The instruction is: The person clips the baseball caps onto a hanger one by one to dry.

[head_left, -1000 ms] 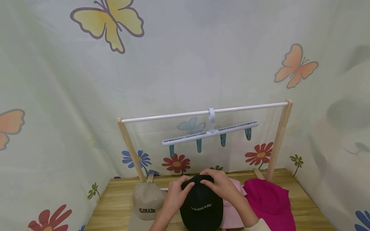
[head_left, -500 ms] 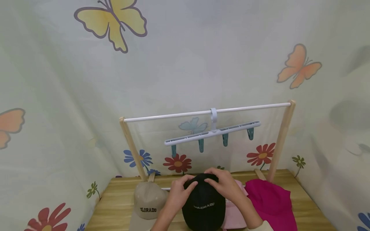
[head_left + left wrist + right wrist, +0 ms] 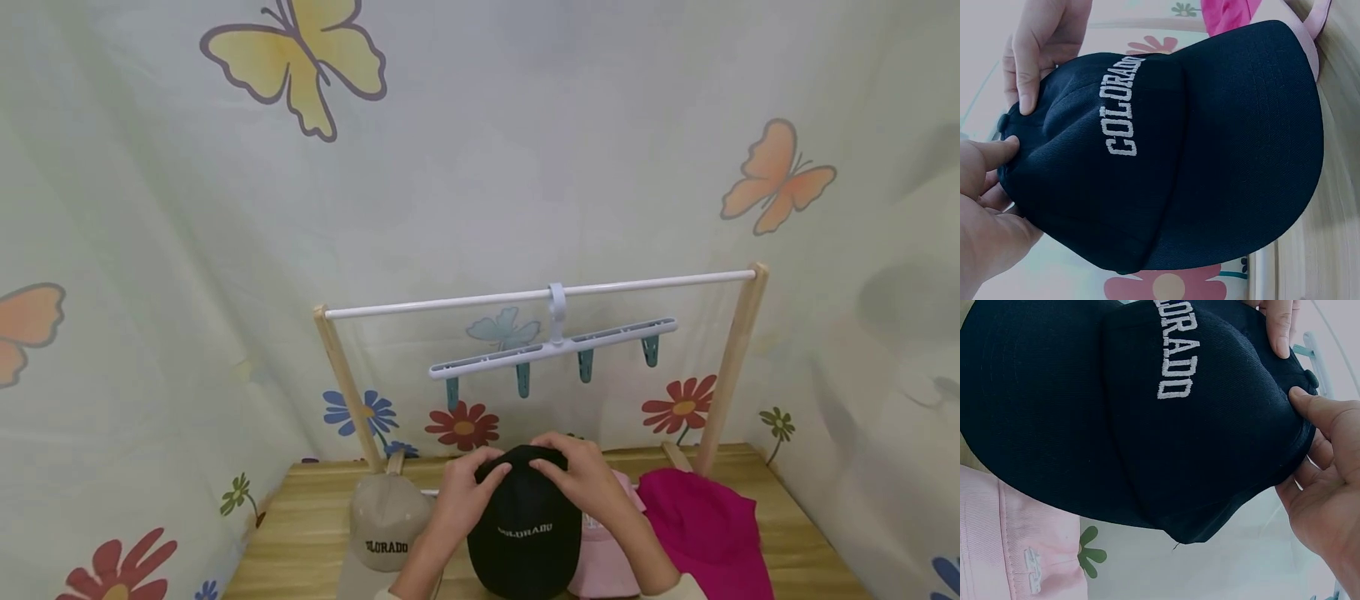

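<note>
A black baseball cap with white COLORADO lettering is held up by its crown, brim downward. My left hand pinches the crown near the top button, thumb in front and fingers behind. On the other side of the button my right hand pinches it the same way. The left wrist view shows the whole cap front and both thumbs on the cloth. In the right wrist view, the thumb presses the cap close to its button, with the other fingers behind.
A white rack rod carries a hanger with several teal clips. On the wooden table lie a beige cap, a pink cap partly behind my right arm, and a magenta cap.
The view has shifted slightly. Both hands keep their pinch on the black cap, which stays at nearly the same place.
</note>
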`<state>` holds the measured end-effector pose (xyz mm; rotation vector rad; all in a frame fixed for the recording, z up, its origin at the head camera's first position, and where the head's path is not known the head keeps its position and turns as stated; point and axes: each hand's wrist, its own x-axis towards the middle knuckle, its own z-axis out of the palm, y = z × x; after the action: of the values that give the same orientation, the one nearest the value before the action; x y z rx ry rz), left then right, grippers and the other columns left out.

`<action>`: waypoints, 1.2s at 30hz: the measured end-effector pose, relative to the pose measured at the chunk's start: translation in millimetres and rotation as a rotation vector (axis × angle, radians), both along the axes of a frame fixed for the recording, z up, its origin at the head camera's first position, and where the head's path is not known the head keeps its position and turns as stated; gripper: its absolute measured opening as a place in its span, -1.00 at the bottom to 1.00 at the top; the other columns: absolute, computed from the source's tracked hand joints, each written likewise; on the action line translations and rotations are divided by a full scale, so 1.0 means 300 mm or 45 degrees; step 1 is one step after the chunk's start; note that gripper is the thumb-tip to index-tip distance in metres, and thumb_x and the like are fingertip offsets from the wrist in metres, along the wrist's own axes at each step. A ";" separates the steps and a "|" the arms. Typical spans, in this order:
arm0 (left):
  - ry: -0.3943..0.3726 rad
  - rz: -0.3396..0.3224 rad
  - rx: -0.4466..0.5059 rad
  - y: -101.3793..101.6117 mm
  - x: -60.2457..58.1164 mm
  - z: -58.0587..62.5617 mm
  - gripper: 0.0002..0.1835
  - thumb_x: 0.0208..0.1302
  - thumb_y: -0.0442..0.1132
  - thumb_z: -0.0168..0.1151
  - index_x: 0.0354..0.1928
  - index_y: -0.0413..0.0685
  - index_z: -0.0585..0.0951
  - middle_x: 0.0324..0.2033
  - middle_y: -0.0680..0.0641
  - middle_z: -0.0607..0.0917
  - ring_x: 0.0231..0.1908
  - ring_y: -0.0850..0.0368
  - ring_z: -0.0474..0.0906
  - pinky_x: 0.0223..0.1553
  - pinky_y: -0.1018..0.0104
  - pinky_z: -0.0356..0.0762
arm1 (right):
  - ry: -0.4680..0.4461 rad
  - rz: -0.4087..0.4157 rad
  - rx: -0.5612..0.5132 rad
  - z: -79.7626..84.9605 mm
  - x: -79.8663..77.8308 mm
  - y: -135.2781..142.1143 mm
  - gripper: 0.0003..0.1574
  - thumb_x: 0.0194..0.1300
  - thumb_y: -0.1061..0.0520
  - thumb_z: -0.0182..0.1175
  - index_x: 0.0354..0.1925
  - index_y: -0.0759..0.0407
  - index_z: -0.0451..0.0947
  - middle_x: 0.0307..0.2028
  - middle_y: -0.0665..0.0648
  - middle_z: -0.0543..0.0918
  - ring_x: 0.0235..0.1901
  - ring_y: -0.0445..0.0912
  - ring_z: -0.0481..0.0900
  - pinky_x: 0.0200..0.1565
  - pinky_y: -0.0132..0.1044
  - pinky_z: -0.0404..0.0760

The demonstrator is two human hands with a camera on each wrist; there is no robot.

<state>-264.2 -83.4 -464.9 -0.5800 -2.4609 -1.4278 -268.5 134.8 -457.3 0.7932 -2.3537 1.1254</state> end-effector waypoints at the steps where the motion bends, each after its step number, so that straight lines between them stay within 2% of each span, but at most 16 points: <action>1: -0.002 0.000 -0.001 0.000 0.000 0.000 -0.86 0.40 -0.11 0.31 -0.13 0.05 0.75 -0.19 0.06 0.79 -0.17 0.18 0.69 -0.07 0.28 0.66 | -0.006 0.000 -0.007 0.000 0.001 -0.001 -0.74 0.25 0.24 0.42 -0.09 0.02 0.67 -0.19 -0.04 0.78 -0.19 -0.14 0.72 -0.06 -0.13 0.72; 10: 0.024 0.009 0.009 0.005 -0.001 0.012 -0.90 0.39 -0.18 0.33 -0.14 0.04 0.75 -0.20 0.00 0.80 -0.19 0.17 0.69 -0.07 0.25 0.66 | -0.003 -0.026 -0.028 0.009 0.002 -0.002 -0.74 0.25 0.23 0.43 -0.10 0.02 0.68 -0.20 -0.04 0.78 -0.20 -0.16 0.72 -0.06 -0.13 0.72; 24: 0.069 0.051 0.013 0.023 -0.004 0.027 -0.88 0.38 -0.15 0.34 -0.13 0.06 0.76 -0.17 0.05 0.79 -0.17 0.17 0.68 -0.04 0.24 0.66 | 0.051 -0.034 -0.063 0.021 -0.009 0.004 -0.70 0.21 0.28 0.44 -0.10 0.03 0.68 -0.20 -0.06 0.77 -0.19 -0.14 0.72 -0.08 -0.15 0.72; 36: 0.126 0.011 0.070 0.055 -0.016 0.053 -0.86 0.40 -0.15 0.32 -0.11 0.01 0.76 -0.18 0.03 0.79 -0.16 0.15 0.70 -0.05 0.26 0.68 | -0.027 -0.123 -0.115 0.033 -0.003 0.017 -0.70 0.22 0.29 0.42 -0.06 0.11 0.67 -0.19 0.01 0.78 -0.17 -0.07 0.72 -0.04 -0.07 0.71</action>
<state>-269.1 -66.8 -449.1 -0.6124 -2.3377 -1.4239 -269.5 140.0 -447.2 0.6328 -2.3135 1.1951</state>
